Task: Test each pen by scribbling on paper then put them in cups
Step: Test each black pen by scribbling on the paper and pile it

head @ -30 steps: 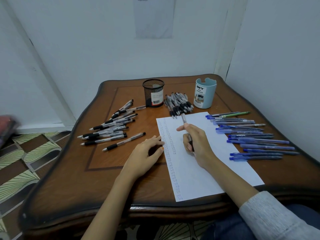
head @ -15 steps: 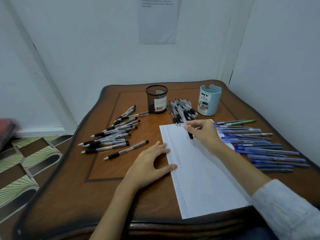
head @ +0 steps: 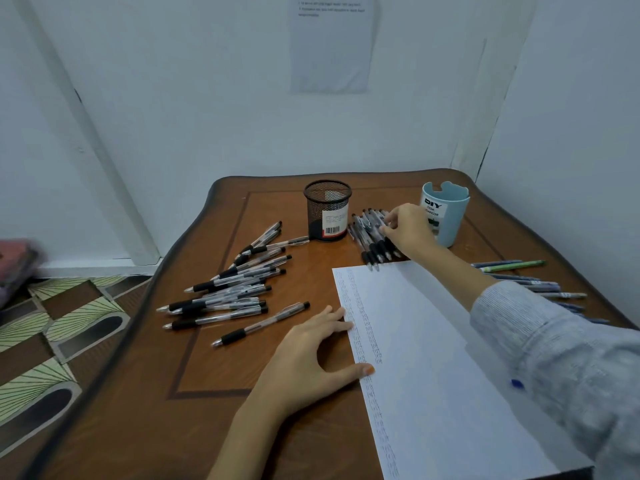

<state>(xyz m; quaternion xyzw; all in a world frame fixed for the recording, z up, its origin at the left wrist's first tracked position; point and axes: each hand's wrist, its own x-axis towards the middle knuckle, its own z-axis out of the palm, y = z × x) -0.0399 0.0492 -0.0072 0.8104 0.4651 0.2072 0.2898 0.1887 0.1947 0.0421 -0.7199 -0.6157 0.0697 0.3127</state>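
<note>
We see bare table (head: 214, 368) near left; pens (head: 225, 292) block the left, cups (head: 327, 209) the far side.

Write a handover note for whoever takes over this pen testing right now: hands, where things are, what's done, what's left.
Left hand: flat, pinning the paper by its left edge, no grip on anything.
Right hand: fingers on the black pen pile between the cups; whether a pen is in its grip cannot be told.
Mesh cup and blue cup at the back, no pens showing above their rims.
More black pens lie left, blue pens right.
Done: columns of scribbles on the paper.
Left: cupping pens; which are untested isn't shown.
</note>
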